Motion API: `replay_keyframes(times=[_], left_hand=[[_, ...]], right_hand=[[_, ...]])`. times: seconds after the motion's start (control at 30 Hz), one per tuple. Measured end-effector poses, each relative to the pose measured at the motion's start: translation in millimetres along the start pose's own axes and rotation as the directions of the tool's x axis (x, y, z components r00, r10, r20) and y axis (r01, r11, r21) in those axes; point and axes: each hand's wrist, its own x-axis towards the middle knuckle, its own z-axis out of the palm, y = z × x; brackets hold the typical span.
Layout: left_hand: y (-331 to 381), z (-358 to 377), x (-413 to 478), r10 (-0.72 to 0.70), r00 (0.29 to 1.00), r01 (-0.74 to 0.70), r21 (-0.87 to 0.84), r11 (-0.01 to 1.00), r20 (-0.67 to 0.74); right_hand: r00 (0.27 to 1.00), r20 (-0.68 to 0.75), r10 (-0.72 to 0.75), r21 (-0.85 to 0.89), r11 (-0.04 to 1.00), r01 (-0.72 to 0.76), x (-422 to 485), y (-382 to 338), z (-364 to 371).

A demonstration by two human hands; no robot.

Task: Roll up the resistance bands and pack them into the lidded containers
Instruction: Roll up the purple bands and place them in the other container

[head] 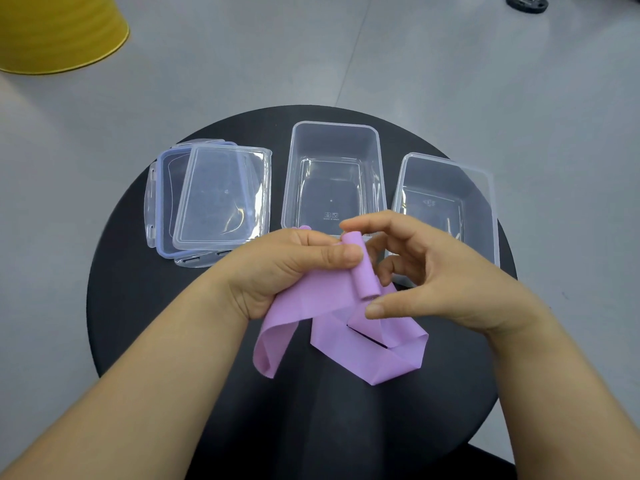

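A purple resistance band (349,337) is partly rolled; its tight roll stands between my hands and the loose length trails in folds onto the black round table (173,306). My left hand (287,268) pinches the roll with thumb on top. My right hand (433,271) touches the roll's lower end with thumb and fingertips, fingers spread. Two clear containers stand open behind: one in the middle (294,174), one at the right (485,202). Two clear lids (221,195) lie stacked at the left, the lower one with a blue seal.
A yellow round object (59,32) stands on the grey floor at the far left. A dark round object (527,2) lies on the floor at the top right. The table edge curves close around the containers.
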Motion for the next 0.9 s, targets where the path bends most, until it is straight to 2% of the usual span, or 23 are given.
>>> replay_keyframes(times=[0.2,0.33,0.77,0.9], left_hand=[[0.9,-1.0,-1.0,-0.013,1.000,0.013,-0.001,1.000,0.006],[0.1,-2.7,-0.5,0.002,1.000,-0.004,0.105,0.994,0.018],[1.0,-2.1,1.1,-0.013,1.000,0.014,0.072,0.997,-0.018],[0.3,-1.4,0.5,-0.005,0.999,0.010,0.151,0.989,-0.032]], right_hand=[[0.999,-0.042,0.006,-0.042,0.999,-0.008,1.2,0.9,2.5],[1.000,-0.026,0.002,-0.057,0.998,-0.004,0.2,-0.8,4.6],[0.998,-0.052,-0.036,-0.107,0.994,0.030,1.8,-2.7,5.3],[0.997,-0.059,-0.059,-0.154,0.987,0.049,1.9,-2.1,5.3]])
